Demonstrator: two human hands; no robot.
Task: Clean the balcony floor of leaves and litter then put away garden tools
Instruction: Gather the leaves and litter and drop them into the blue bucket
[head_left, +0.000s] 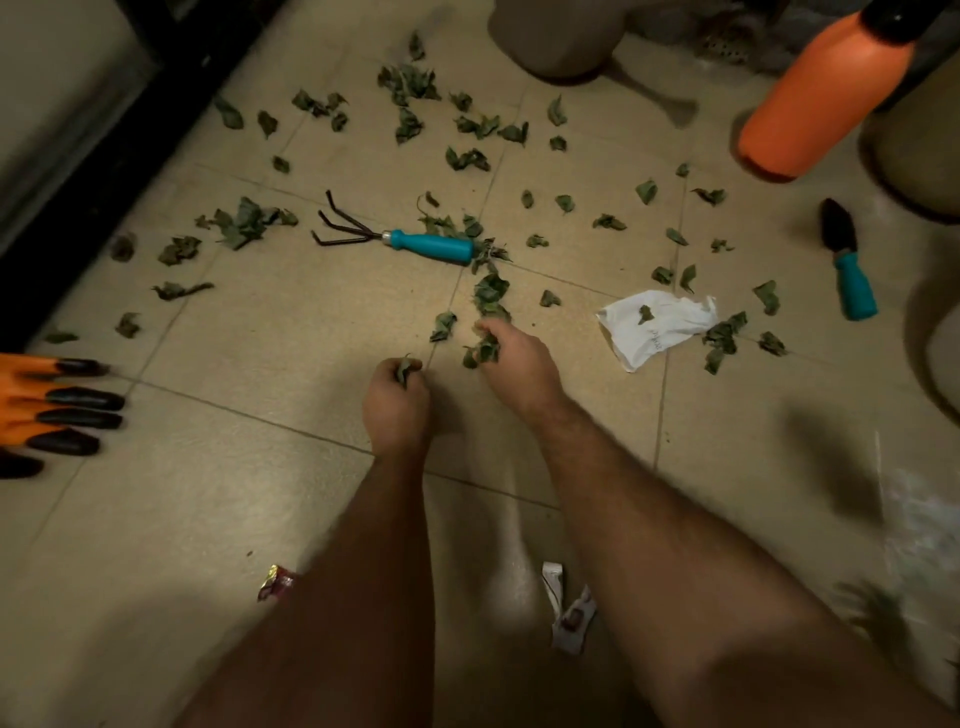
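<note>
Leaves (485, 299) are being gathered, gripped in both the left hand (397, 405) and right hand (511, 364); the rake (400, 240) likely waits.

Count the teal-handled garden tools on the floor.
2: a hand rake at centre beyond the hands, and a trowel at right near the orange bottle. Others may lie outside view.

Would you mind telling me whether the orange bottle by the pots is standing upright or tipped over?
Cannot tell for sure: the orange bottle appears slanted with its black cap toward the top right, but the wide-angle view may cause that lean.
</note>
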